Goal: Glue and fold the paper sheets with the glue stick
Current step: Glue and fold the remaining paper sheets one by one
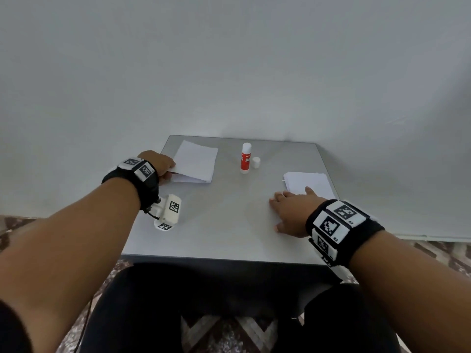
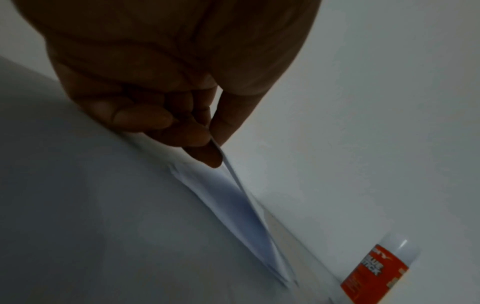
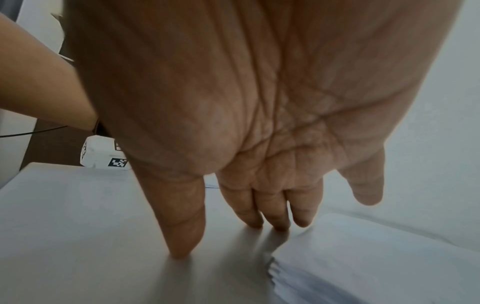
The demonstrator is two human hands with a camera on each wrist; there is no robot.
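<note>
A folded white paper sheet [image 1: 195, 160] lies at the table's far left. My left hand [image 1: 163, 165] pinches its lifted near-left edge, and the left wrist view shows the sheet [image 2: 233, 203] between thumb and fingers [image 2: 197, 135]. A red and white glue stick [image 1: 246, 157] stands uncapped at the far middle, also low right in the left wrist view [image 2: 381, 269], with its white cap [image 1: 256, 162] beside it. A stack of white sheets [image 1: 307, 183] lies at the right. My right hand [image 1: 290, 212] rests open, fingers [image 3: 272, 214] straight, fingertips on the table next to the stack [image 3: 376, 263].
The small grey table [image 1: 224, 225] stands against a plain white wall. A white marker-tagged camera block [image 1: 169, 210] hangs under my left wrist, above the table's left edge. My dark-clothed legs sit below the front edge, over a patterned floor.
</note>
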